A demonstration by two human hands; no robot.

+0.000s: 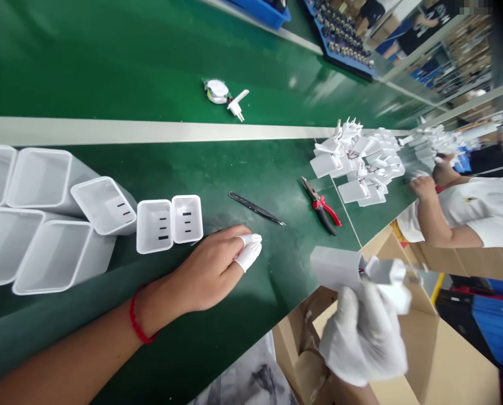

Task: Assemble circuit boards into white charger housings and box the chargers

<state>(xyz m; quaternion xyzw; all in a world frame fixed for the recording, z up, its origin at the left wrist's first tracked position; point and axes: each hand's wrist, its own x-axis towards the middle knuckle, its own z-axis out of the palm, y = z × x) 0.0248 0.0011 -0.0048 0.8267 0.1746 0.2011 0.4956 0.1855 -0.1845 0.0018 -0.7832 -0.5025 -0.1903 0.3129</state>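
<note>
My left hand (218, 265) rests palm down on the green table (150, 73), fingers stretched out, with white finger cots on two fingertips and a red cord at the wrist. It lies just below two joined white charger shells (169, 224) and near black tweezers (255, 208). My right hand (363, 334), in a white glove, is closed round a white charger housing (340, 269) with a plug piece, held off the table's edge and blurred by motion.
Several empty white shells (44, 219) lie in rows at the left. Red-handled pliers (322, 206) lie right of the tweezers. A heap of white charger parts (361, 163) sits before another person's arm (435, 216). Cardboard boxes (441, 349) stand below the edge.
</note>
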